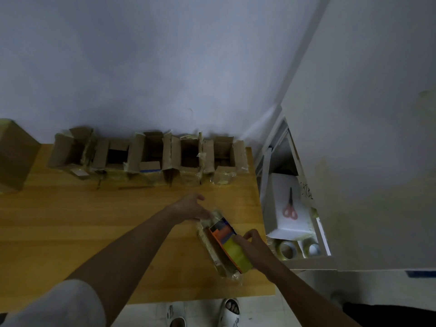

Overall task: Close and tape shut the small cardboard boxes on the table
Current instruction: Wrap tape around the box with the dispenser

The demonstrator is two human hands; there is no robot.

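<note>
A small cardboard box (213,250) lies on its side near the table's right edge, with old tape on its flaps. A colourful orange, blue and yellow packet (233,246) sits in its open top. My right hand (251,246) grips the yellow end of that packet and the box's near side. My left hand (191,208) touches the far end of the box with fingers stretched. Several more small boxes (148,156) stand open in a row along the wall at the back of the wooden table (82,232).
A larger closed carton (14,156) stands at the far left. Beside the table's right edge a white shelf holds red scissors (289,206) and two tape rolls (286,250). A white cabinet side rises on the right. My slippered feet (230,311) show below the table edge.
</note>
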